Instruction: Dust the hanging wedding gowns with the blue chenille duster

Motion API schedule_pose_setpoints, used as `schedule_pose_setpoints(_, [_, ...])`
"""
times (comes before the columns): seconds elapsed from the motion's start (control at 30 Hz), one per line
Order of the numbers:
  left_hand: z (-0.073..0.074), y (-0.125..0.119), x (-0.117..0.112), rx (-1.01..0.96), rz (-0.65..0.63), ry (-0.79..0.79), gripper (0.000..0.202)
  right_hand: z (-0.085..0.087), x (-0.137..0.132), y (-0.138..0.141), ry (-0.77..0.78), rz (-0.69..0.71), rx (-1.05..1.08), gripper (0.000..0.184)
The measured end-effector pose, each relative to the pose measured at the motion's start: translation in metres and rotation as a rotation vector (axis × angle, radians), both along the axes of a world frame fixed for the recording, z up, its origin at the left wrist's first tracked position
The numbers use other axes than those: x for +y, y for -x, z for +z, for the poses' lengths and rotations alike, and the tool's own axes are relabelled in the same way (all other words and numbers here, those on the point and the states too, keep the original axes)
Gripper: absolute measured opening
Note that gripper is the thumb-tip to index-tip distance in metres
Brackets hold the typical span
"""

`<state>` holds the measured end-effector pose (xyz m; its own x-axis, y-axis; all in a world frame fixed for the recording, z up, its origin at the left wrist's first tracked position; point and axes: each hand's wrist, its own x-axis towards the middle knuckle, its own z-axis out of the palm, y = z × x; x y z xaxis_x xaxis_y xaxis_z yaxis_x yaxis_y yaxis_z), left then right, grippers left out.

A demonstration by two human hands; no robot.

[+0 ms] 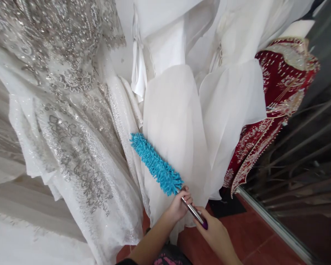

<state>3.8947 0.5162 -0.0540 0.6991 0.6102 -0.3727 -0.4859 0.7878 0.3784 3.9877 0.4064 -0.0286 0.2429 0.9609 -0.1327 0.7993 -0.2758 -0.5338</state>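
A duster with a fluffy blue head [157,165] slants across the lower middle of the view, its tip up and to the left. My left hand [182,203] is closed around the metal handle just below the fluffy part. Lower down, my right hand [212,229] grips the same handle near its purple end. Behind the duster hangs a plain white dress [172,114]; the blue head overlaps its skirt, and I cannot tell whether they touch. To the left is a white gown [79,147] with silver beading.
Another white dress [226,95] hangs right of the middle one. Beyond it is a red embroidered garment [281,84]. A dark glass panel [300,165] with a pale bottom frame borders the right side. Red tiles [253,232] cover the floor, with a black mat [226,206] on them.
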Motion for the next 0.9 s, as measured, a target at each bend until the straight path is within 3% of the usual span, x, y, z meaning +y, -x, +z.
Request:
schedule_pose_setpoints(0.2, [-0.031, 0.008, -0.027, 0.027, 0.043, 0.114, 0.028, -0.031, -0.022, 0.006, 0.036, 0.012, 0.145, 0.025])
schedule_pose_setpoints(0.3, [-0.027, 0.012, -0.034, 0.013, 0.025, 0.078, 0.026, -0.031, -0.028, 0.005, -0.014, 0.047, 0.270, 0.026])
schedule_pose_setpoints(0.4, [-0.001, 0.014, -0.029, -0.028, -0.005, -0.042, 0.023, -0.009, -0.025, 0.002, -0.066, 0.073, 0.345, 0.026])
schedule_pose_setpoints(0.53, [0.055, 0.010, -0.006, -0.090, -0.091, -0.269, 0.020, 0.030, -0.009, -0.003, -0.175, 0.031, 0.321, 0.029])
schedule_pose_setpoints(0.67, [0.100, -0.006, 0.020, -0.120, -0.151, -0.442, 0.019, 0.052, 0.010, -0.010, -0.335, -0.043, 0.252, 0.031])
schedule_pose_setpoints(0.77, [0.112, -0.021, 0.032, -0.129, -0.148, -0.476, 0.019, 0.060, 0.020, -0.015, -0.385, -0.116, 0.200, 0.031])
schedule_pose_setpoints(0.9, [0.103, -0.032, 0.038, -0.142, -0.136, -0.436, 0.022, 0.061, 0.023, -0.018, -0.345, -0.176, 0.081, 0.032])
